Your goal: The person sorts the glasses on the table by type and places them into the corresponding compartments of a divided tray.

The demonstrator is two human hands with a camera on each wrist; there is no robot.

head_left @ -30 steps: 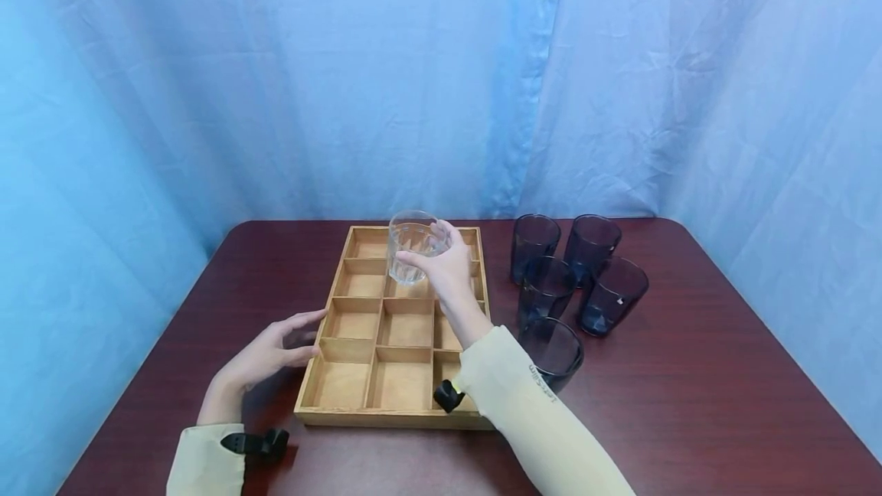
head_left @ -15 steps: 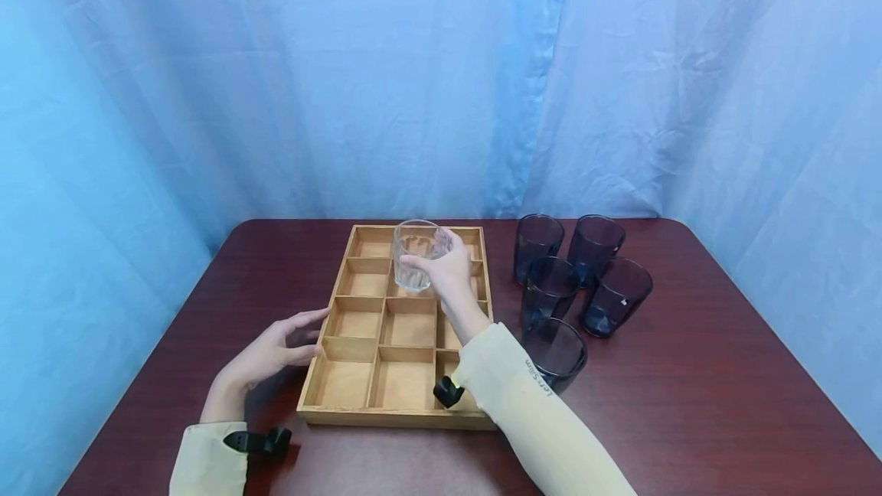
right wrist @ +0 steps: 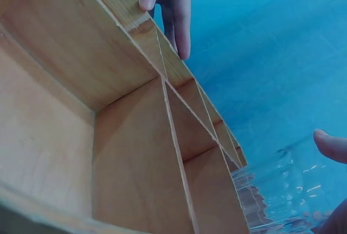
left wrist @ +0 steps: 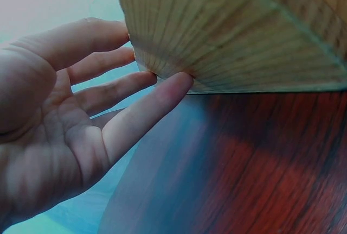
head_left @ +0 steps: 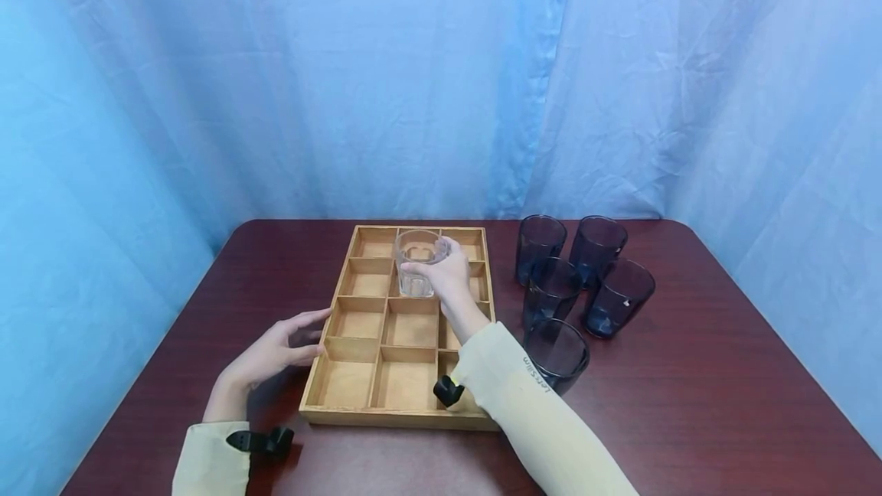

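My right hand (head_left: 449,275) grips a clear drinking glass (head_left: 416,282) from its right side, thumb on the near side. The glass is upright over the middle column of a wooden compartment tray (head_left: 400,417), its base at the second row from the back. In the right wrist view the fluted lower part of the glass (right wrist: 293,190) overlaps the tray's far dividers. My left hand (head_left: 269,354) is at the tray's left side, fingers loosely extended. Its fingertips touch the outer wooden wall (left wrist: 217,44) in the left wrist view.
Several dark tinted glasses stand in a cluster right of the tray, the nearest one (head_left: 556,350) close to my right sleeve (head_left: 524,396). A reddish-brown table (head_left: 717,373) bears everything. Pale blue curtains (head_left: 413,83) hang behind and at both sides.
My right hand has lowered the clear glass toward the tray's second row from the back. My left hand stays at the tray's side. The whole head view has shifted slightly.
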